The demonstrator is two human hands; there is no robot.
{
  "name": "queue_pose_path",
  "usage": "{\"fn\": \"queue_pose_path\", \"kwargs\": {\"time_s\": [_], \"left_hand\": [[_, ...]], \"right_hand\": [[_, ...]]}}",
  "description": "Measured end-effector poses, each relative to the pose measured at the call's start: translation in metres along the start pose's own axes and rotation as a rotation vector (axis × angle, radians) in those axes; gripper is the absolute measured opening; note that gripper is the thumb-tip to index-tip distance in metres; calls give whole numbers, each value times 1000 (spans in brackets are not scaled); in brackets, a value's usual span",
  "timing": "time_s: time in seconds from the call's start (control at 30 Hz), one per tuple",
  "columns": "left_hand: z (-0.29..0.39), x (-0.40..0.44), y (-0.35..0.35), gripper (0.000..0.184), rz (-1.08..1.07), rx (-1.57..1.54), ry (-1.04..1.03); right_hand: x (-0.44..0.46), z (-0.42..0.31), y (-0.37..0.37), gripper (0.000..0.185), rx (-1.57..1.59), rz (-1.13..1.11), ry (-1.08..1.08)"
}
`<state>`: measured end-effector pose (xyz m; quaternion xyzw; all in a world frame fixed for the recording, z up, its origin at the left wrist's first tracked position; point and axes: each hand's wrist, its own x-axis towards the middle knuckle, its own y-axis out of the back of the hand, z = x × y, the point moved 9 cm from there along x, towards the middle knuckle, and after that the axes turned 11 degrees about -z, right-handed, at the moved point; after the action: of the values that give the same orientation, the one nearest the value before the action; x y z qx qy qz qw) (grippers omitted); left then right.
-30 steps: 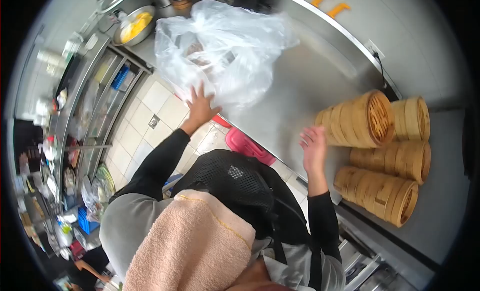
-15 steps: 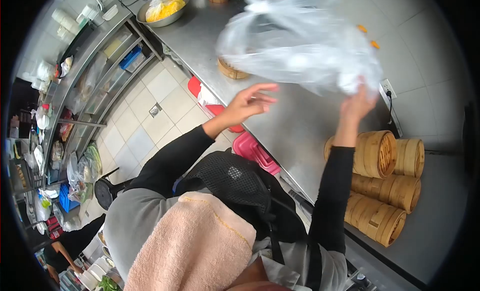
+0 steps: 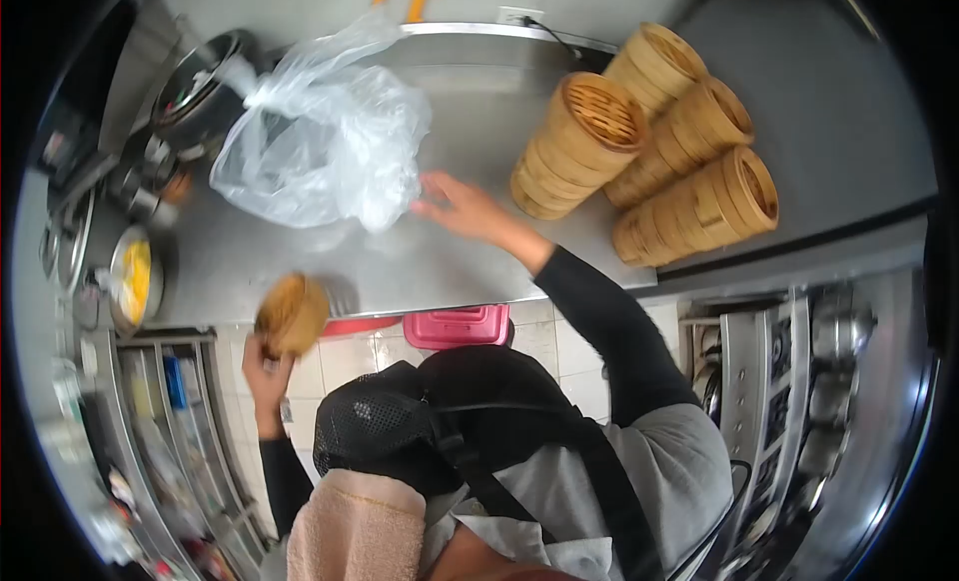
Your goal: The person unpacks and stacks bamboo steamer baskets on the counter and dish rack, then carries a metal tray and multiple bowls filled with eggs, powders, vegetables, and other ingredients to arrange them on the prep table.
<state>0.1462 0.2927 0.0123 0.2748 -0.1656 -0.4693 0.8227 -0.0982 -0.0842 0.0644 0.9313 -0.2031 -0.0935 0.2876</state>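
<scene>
Moved since the earlier frame: the clear plastic bag has come down from the raised right hand onto the worktop, and the bamboo steamer has gone from the worktop into your left hand. In the head view, your left grip is closed on that steamer, at the worktop's front edge. Your right grip is loosely open beside the bag; you can't tell whether the fingertips touch it. The bag sprawls across the worktop behind the held steamer, with steamer stacks to its right. Left stands a metal bowl holding something yellow; a pink container sits below the front edge.
</scene>
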Motion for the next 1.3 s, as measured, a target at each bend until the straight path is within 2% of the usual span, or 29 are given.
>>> {"fn": "queue_pose_path", "kwargs": {"time_s": [0.03,0.1,0.13,0.17,0.2,0.23,0.3,0.33,0.37,0.43,0.47,0.5,0.57,0.6,0.7,0.8,0.9,1.0,1.07,1.1,1.13,1.17,1.2,1.27,1.3], "left_hand": [[9,-20,13,33,13,-55,-74],[46,-28,33,38,12,-226,27],[96,-15,41,40,-4,-206,-149],[142,4,48,42,-10,-186,-328],[163,22,47,44,-87,-192,-368],[214,41,39,42,-107,-153,-476],[308,86,6,37,-178,28,-741],[351,106,-16,37,-159,71,-829],[381,131,-45,31,-240,65,-849],[439,177,-102,33,-313,-9,-962],[458,200,-133,35,-309,-19,-998],[473,216,-160,36,-305,-26,-1031],[497,232,-208,36,-408,40,-960],[503,241,-226,36,-463,80,-915],[508,252,-258,37,-504,227,-973],[506,262,-261,34,-467,293,-929],[509,269,-251,36,-293,627,-977],[510,291,-243,46,-231,835,-820],[500,321,-242,54,-302,940,-598],[489,333,-240,58,-347,990,-476],[486,340,-237,60,-338,984,-424],[483,347,-234,62,-327,976,-375],[480,352,-233,64,-318,967,-330],[465,369,-235,63,-261,888,-425],[462,376,-236,63,-231,844,-475]], "right_hand": [[-31,12,1,70,-7,-84,-38],[-85,42,4,60,1,-230,-106],[-109,55,7,57,14,-278,-130],[-128,46,25,54,54,-225,-133],[-147,28,41,52,100,-177,-131],[-160,18,51,49,152,-128,-129],[-174,27,81,55,312,71,-182],[-181,34,95,59,391,167,-209],[-185,59,104,70,356,252,-295],[-193,119,116,93,284,425,-464],[-189,109,119,120,355,468,-362],[-187,132,121,125,310,536,-373],[-178,212,116,136,235,666,-391],[-173,214,120,137,206,691,-386],[-155,216,116,132,383,738,-173],[-136,223,108,128,379,702,-211],[-92,215,96,90,184,332,-308],[-72,199,147,56,-70,41,-417],[-85,109,255,30,-205,550,-300],[-83,73,307,31,-257,765,-76],[-83,43,354,38,-155,857,-104],[-88,4,397,45,-372,1020,-99],[-83,-4,436,60,-288,1045,-142],[-53,22,487,72,-475,695,-569],[-48,49,492,73,-414,497,-615]]}}
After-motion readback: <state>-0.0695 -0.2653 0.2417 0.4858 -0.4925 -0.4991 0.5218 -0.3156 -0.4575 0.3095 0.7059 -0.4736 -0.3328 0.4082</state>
